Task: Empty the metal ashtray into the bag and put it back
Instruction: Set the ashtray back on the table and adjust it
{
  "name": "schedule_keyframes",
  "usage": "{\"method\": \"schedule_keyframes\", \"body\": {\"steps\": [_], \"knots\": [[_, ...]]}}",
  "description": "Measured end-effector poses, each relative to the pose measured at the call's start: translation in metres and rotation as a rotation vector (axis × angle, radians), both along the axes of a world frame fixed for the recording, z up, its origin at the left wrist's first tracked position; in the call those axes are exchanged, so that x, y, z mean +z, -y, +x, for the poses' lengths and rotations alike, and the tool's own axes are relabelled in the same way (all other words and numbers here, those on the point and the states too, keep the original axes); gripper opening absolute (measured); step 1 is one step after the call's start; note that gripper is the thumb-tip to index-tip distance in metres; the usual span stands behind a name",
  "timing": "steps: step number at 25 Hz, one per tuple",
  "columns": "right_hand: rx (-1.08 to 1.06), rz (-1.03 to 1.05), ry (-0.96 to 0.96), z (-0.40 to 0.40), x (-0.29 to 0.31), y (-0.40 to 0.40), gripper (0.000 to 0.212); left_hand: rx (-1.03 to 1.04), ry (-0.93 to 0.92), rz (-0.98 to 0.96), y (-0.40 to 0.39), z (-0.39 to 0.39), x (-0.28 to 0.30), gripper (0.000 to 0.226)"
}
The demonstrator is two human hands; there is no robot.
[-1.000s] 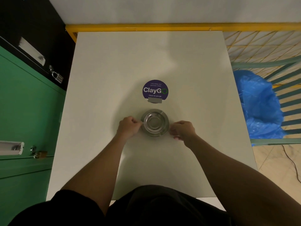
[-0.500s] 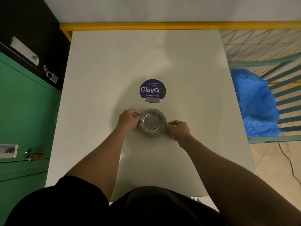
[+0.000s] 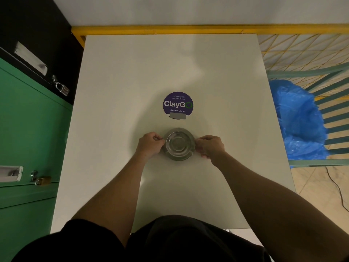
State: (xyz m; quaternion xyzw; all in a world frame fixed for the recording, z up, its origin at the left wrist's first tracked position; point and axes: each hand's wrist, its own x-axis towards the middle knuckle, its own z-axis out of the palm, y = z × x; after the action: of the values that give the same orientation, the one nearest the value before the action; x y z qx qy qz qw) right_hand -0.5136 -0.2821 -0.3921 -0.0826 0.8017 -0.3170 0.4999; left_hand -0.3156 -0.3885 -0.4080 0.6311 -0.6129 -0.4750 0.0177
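A round metal ashtray [image 3: 179, 144] rests on the white table [image 3: 117, 95], just below a purple round sticker [image 3: 178, 104]. My left hand [image 3: 150, 144] pinches its left rim with curled fingers. My right hand [image 3: 209, 146] grips the right rim the same way. The bowl of the ashtray looks shiny and bare. A blue plastic bag [image 3: 298, 120] hangs to the right of the table, inside a teal slatted frame.
Green lockers with padlocks [image 3: 28, 129] run along the table's left side. A yellow rail [image 3: 188, 29] lies behind the far edge. A teal slatted frame [image 3: 332, 110] and a floor cable [image 3: 338, 190] are on the right.
Both hands have stayed at the ashtray's rim, shifting slightly; the right hand moved up a little along the rim. The ashtray stays at the same spot on the table.
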Motion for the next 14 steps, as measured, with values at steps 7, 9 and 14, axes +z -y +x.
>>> {"method": "schedule_keyframes", "body": {"steps": [7,9,14], "knots": [[0.051,-0.023,-0.004,0.0016,-0.003,-0.0046,0.009,-0.038,-0.02,-0.005,0.0058,-0.0047,0.0073,0.013],[0.057,-0.022,-0.006,0.0015,-0.0031,-0.0046,0.009,-0.032,-0.027,-0.002,0.0055,-0.0041,0.0078,0.013],[0.052,-0.024,-0.007,0.0007,-0.0033,-0.0058,0.009,0.002,-0.04,0.012,0.0033,-0.0013,0.0099,0.012]]}}
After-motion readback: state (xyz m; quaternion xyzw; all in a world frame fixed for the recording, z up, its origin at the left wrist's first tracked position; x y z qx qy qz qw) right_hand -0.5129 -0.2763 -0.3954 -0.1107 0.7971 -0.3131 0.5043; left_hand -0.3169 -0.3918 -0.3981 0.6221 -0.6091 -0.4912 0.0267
